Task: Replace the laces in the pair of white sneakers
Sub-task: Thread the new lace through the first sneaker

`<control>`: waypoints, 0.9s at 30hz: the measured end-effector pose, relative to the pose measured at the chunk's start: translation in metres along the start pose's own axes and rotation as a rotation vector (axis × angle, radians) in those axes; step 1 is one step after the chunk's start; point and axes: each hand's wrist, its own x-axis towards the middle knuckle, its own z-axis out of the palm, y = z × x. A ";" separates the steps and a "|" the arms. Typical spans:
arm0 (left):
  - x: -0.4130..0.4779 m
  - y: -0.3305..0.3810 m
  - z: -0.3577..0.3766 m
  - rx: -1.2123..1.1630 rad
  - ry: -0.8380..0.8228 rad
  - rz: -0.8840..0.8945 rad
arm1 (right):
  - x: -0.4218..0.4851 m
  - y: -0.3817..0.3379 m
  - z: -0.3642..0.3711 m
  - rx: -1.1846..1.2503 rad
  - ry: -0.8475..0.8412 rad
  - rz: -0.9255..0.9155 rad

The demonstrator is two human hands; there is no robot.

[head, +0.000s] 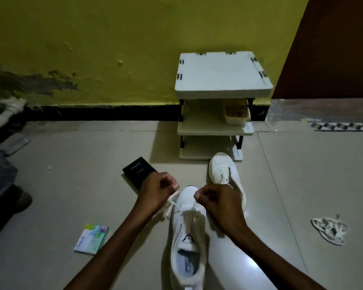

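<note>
Near sneaker (188,233): on the floor between your forearms, toe pointing far. Lace (173,203) threaded low. Your left hand (155,190) and right hand (215,200) each pinch one lace end, fingers curled. Second sneaker (226,176) just beyond, right. Loose laces (329,230) well right; black box (138,172) far-left.

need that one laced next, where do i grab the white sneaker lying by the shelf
Probably the heel end of the far white sneaker, reached from the near side by the right hand: its toe points away toward the white plastic shelf, so the heel lies closest, just beside that hand.
</note>
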 end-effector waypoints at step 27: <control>-0.008 0.301 -0.176 -0.725 0.268 0.542 | 0.059 -0.312 -0.185 0.487 0.082 -0.492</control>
